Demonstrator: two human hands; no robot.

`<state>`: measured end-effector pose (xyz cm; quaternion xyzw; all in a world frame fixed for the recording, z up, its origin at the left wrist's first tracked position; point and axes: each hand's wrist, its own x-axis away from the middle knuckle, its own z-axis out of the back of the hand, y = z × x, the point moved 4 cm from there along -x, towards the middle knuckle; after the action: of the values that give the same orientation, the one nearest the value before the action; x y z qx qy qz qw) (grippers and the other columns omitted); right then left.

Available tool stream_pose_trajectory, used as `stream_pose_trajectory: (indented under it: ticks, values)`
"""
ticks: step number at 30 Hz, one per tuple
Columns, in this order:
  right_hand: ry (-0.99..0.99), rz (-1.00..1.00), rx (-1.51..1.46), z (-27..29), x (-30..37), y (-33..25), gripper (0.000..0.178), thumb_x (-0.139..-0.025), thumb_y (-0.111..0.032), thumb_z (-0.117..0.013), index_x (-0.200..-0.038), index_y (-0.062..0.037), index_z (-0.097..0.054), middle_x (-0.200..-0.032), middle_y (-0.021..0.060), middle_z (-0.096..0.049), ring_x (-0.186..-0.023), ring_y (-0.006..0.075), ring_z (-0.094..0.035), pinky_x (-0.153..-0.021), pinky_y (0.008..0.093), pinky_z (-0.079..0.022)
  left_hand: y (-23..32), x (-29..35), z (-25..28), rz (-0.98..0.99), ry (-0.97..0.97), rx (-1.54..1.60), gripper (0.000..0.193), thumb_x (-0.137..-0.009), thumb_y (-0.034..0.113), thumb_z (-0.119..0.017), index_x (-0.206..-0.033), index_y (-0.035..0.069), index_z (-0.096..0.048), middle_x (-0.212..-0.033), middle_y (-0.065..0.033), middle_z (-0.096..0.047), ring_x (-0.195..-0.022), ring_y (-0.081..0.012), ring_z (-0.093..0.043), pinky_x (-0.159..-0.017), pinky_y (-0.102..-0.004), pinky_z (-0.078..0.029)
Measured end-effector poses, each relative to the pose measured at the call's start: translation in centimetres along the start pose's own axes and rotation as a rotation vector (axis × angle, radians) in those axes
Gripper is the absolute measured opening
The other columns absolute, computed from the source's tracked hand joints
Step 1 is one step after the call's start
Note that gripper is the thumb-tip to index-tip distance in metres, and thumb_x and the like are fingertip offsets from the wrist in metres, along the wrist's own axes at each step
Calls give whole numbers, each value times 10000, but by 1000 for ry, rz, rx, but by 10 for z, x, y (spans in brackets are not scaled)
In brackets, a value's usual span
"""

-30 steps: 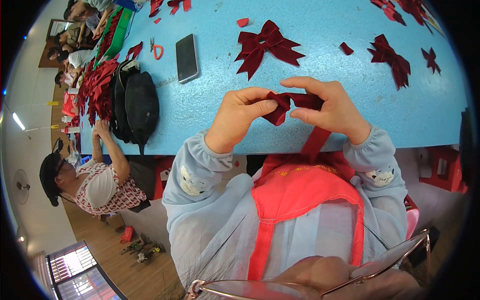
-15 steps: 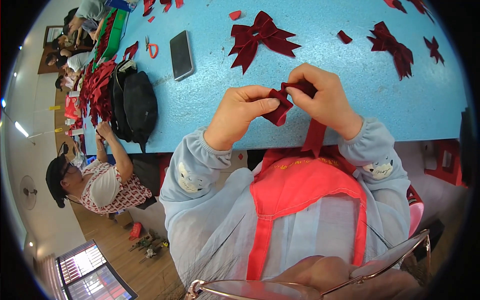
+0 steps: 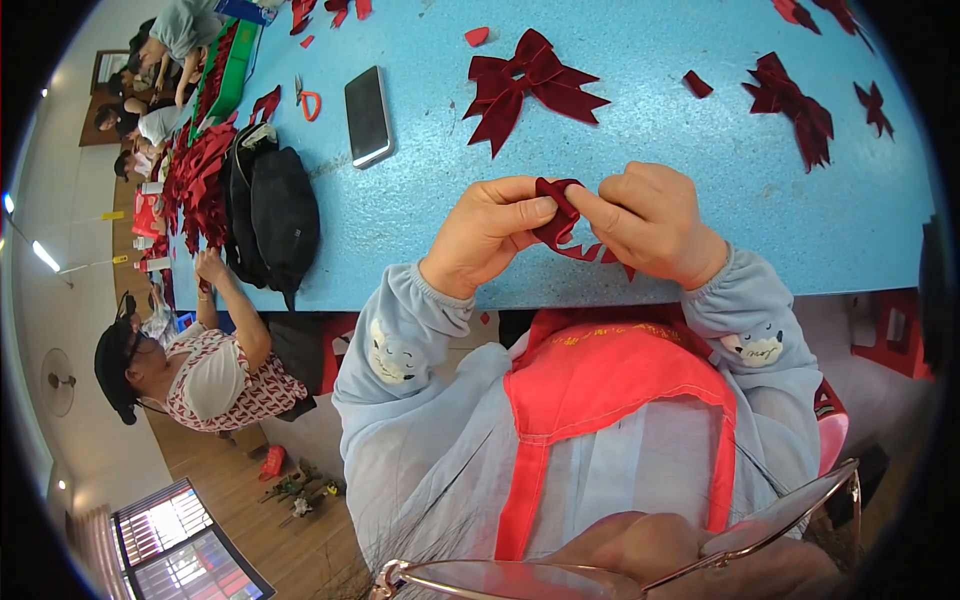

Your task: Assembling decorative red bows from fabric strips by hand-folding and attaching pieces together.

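Near the front of the blue table (image 3: pixel 430 265), a dark red velvet ribbon (image 3: pixel 555 232) is folded into a loop between my hands. My left hand (image 3: pixel 485 232) pinches it between thumb and fingers. My right hand (image 3: pixel 655 225) is closed, its index finger pressed on the upper part of the loop and its other fingers curled in. A loose tail of the ribbon passes below the right hand, partly hidden by it. Beyond my hands lies a dark red velvet bow (image 3: pixel 540 80) with pointed tails.
At the right lie another bow (image 3: pixel 793 105), a small bow (image 3: pixel 874 108) and a ribbon scrap (image 3: pixel 697 84). A phone (image 3: pixel 370 118), red-handled scissors (image 3: pixel 309 104), black bag (image 3: pixel 282 220), ribbon pile (image 3: pixel 198 185) and green crate (image 3: pixel 234 70) stand left. Another person (image 3: pixel 215 365) sits at left.
My right hand has turned and curled its fingers, its index finger now pressing at the loop. The ribbon is folded more tightly, and its hanging tail has risen toward the table.
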<state>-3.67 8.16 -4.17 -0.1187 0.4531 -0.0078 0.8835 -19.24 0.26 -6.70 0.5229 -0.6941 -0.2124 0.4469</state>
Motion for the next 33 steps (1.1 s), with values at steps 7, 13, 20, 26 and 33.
stream_pose_trajectory:
  ticks: [7,13,20,26,33]
  values:
    - [-141,52,153,-7,-11,-5,340,-644,-113,-612,-982,-90,-647,-711,-3,-478,-540,138,-422,-446,276,-351,11,4,12,8,41,-42,241,-847,71,-600,-1053,-54,-595,-941,-105,-636,-840,-171,-620,-766,-313,-524]
    - [-216,159,237,-10,-16,-2,305,-647,-151,-593,-945,-118,-645,-695,-15,-451,-533,133,-396,-453,280,-342,13,-1,11,17,67,-120,232,-848,91,-604,-1032,-51,-604,-905,-99,-641,-808,-164,-619,-735,-297,-519]
    - [-272,-70,-20,-6,-27,-5,324,-669,-91,-650,-991,-94,-614,-692,8,-497,-548,151,-472,-492,282,-390,12,10,14,-79,132,-112,213,-850,93,-599,-1010,-47,-611,-877,-89,-645,-785,-148,-613,-717,-269,-497]
    - [-334,-740,-572,-2,-27,-8,330,-722,-64,-673,-1040,-59,-584,-700,28,-544,-593,133,-533,-537,260,-422,16,36,13,-208,191,-154,201,-852,85,-587,-1000,-49,-615,-871,-85,-647,-788,-136,-608,-714,-250,-483]
    - [-220,-550,-507,-5,-36,-26,240,-781,-34,-628,-1018,-26,-589,-697,36,-542,-598,126,-507,-549,256,-410,23,66,0,-345,214,-130,195,-860,97,-580,-988,-45,-618,-854,-73,-645,-754,-112,-593,-686,-231,-468]
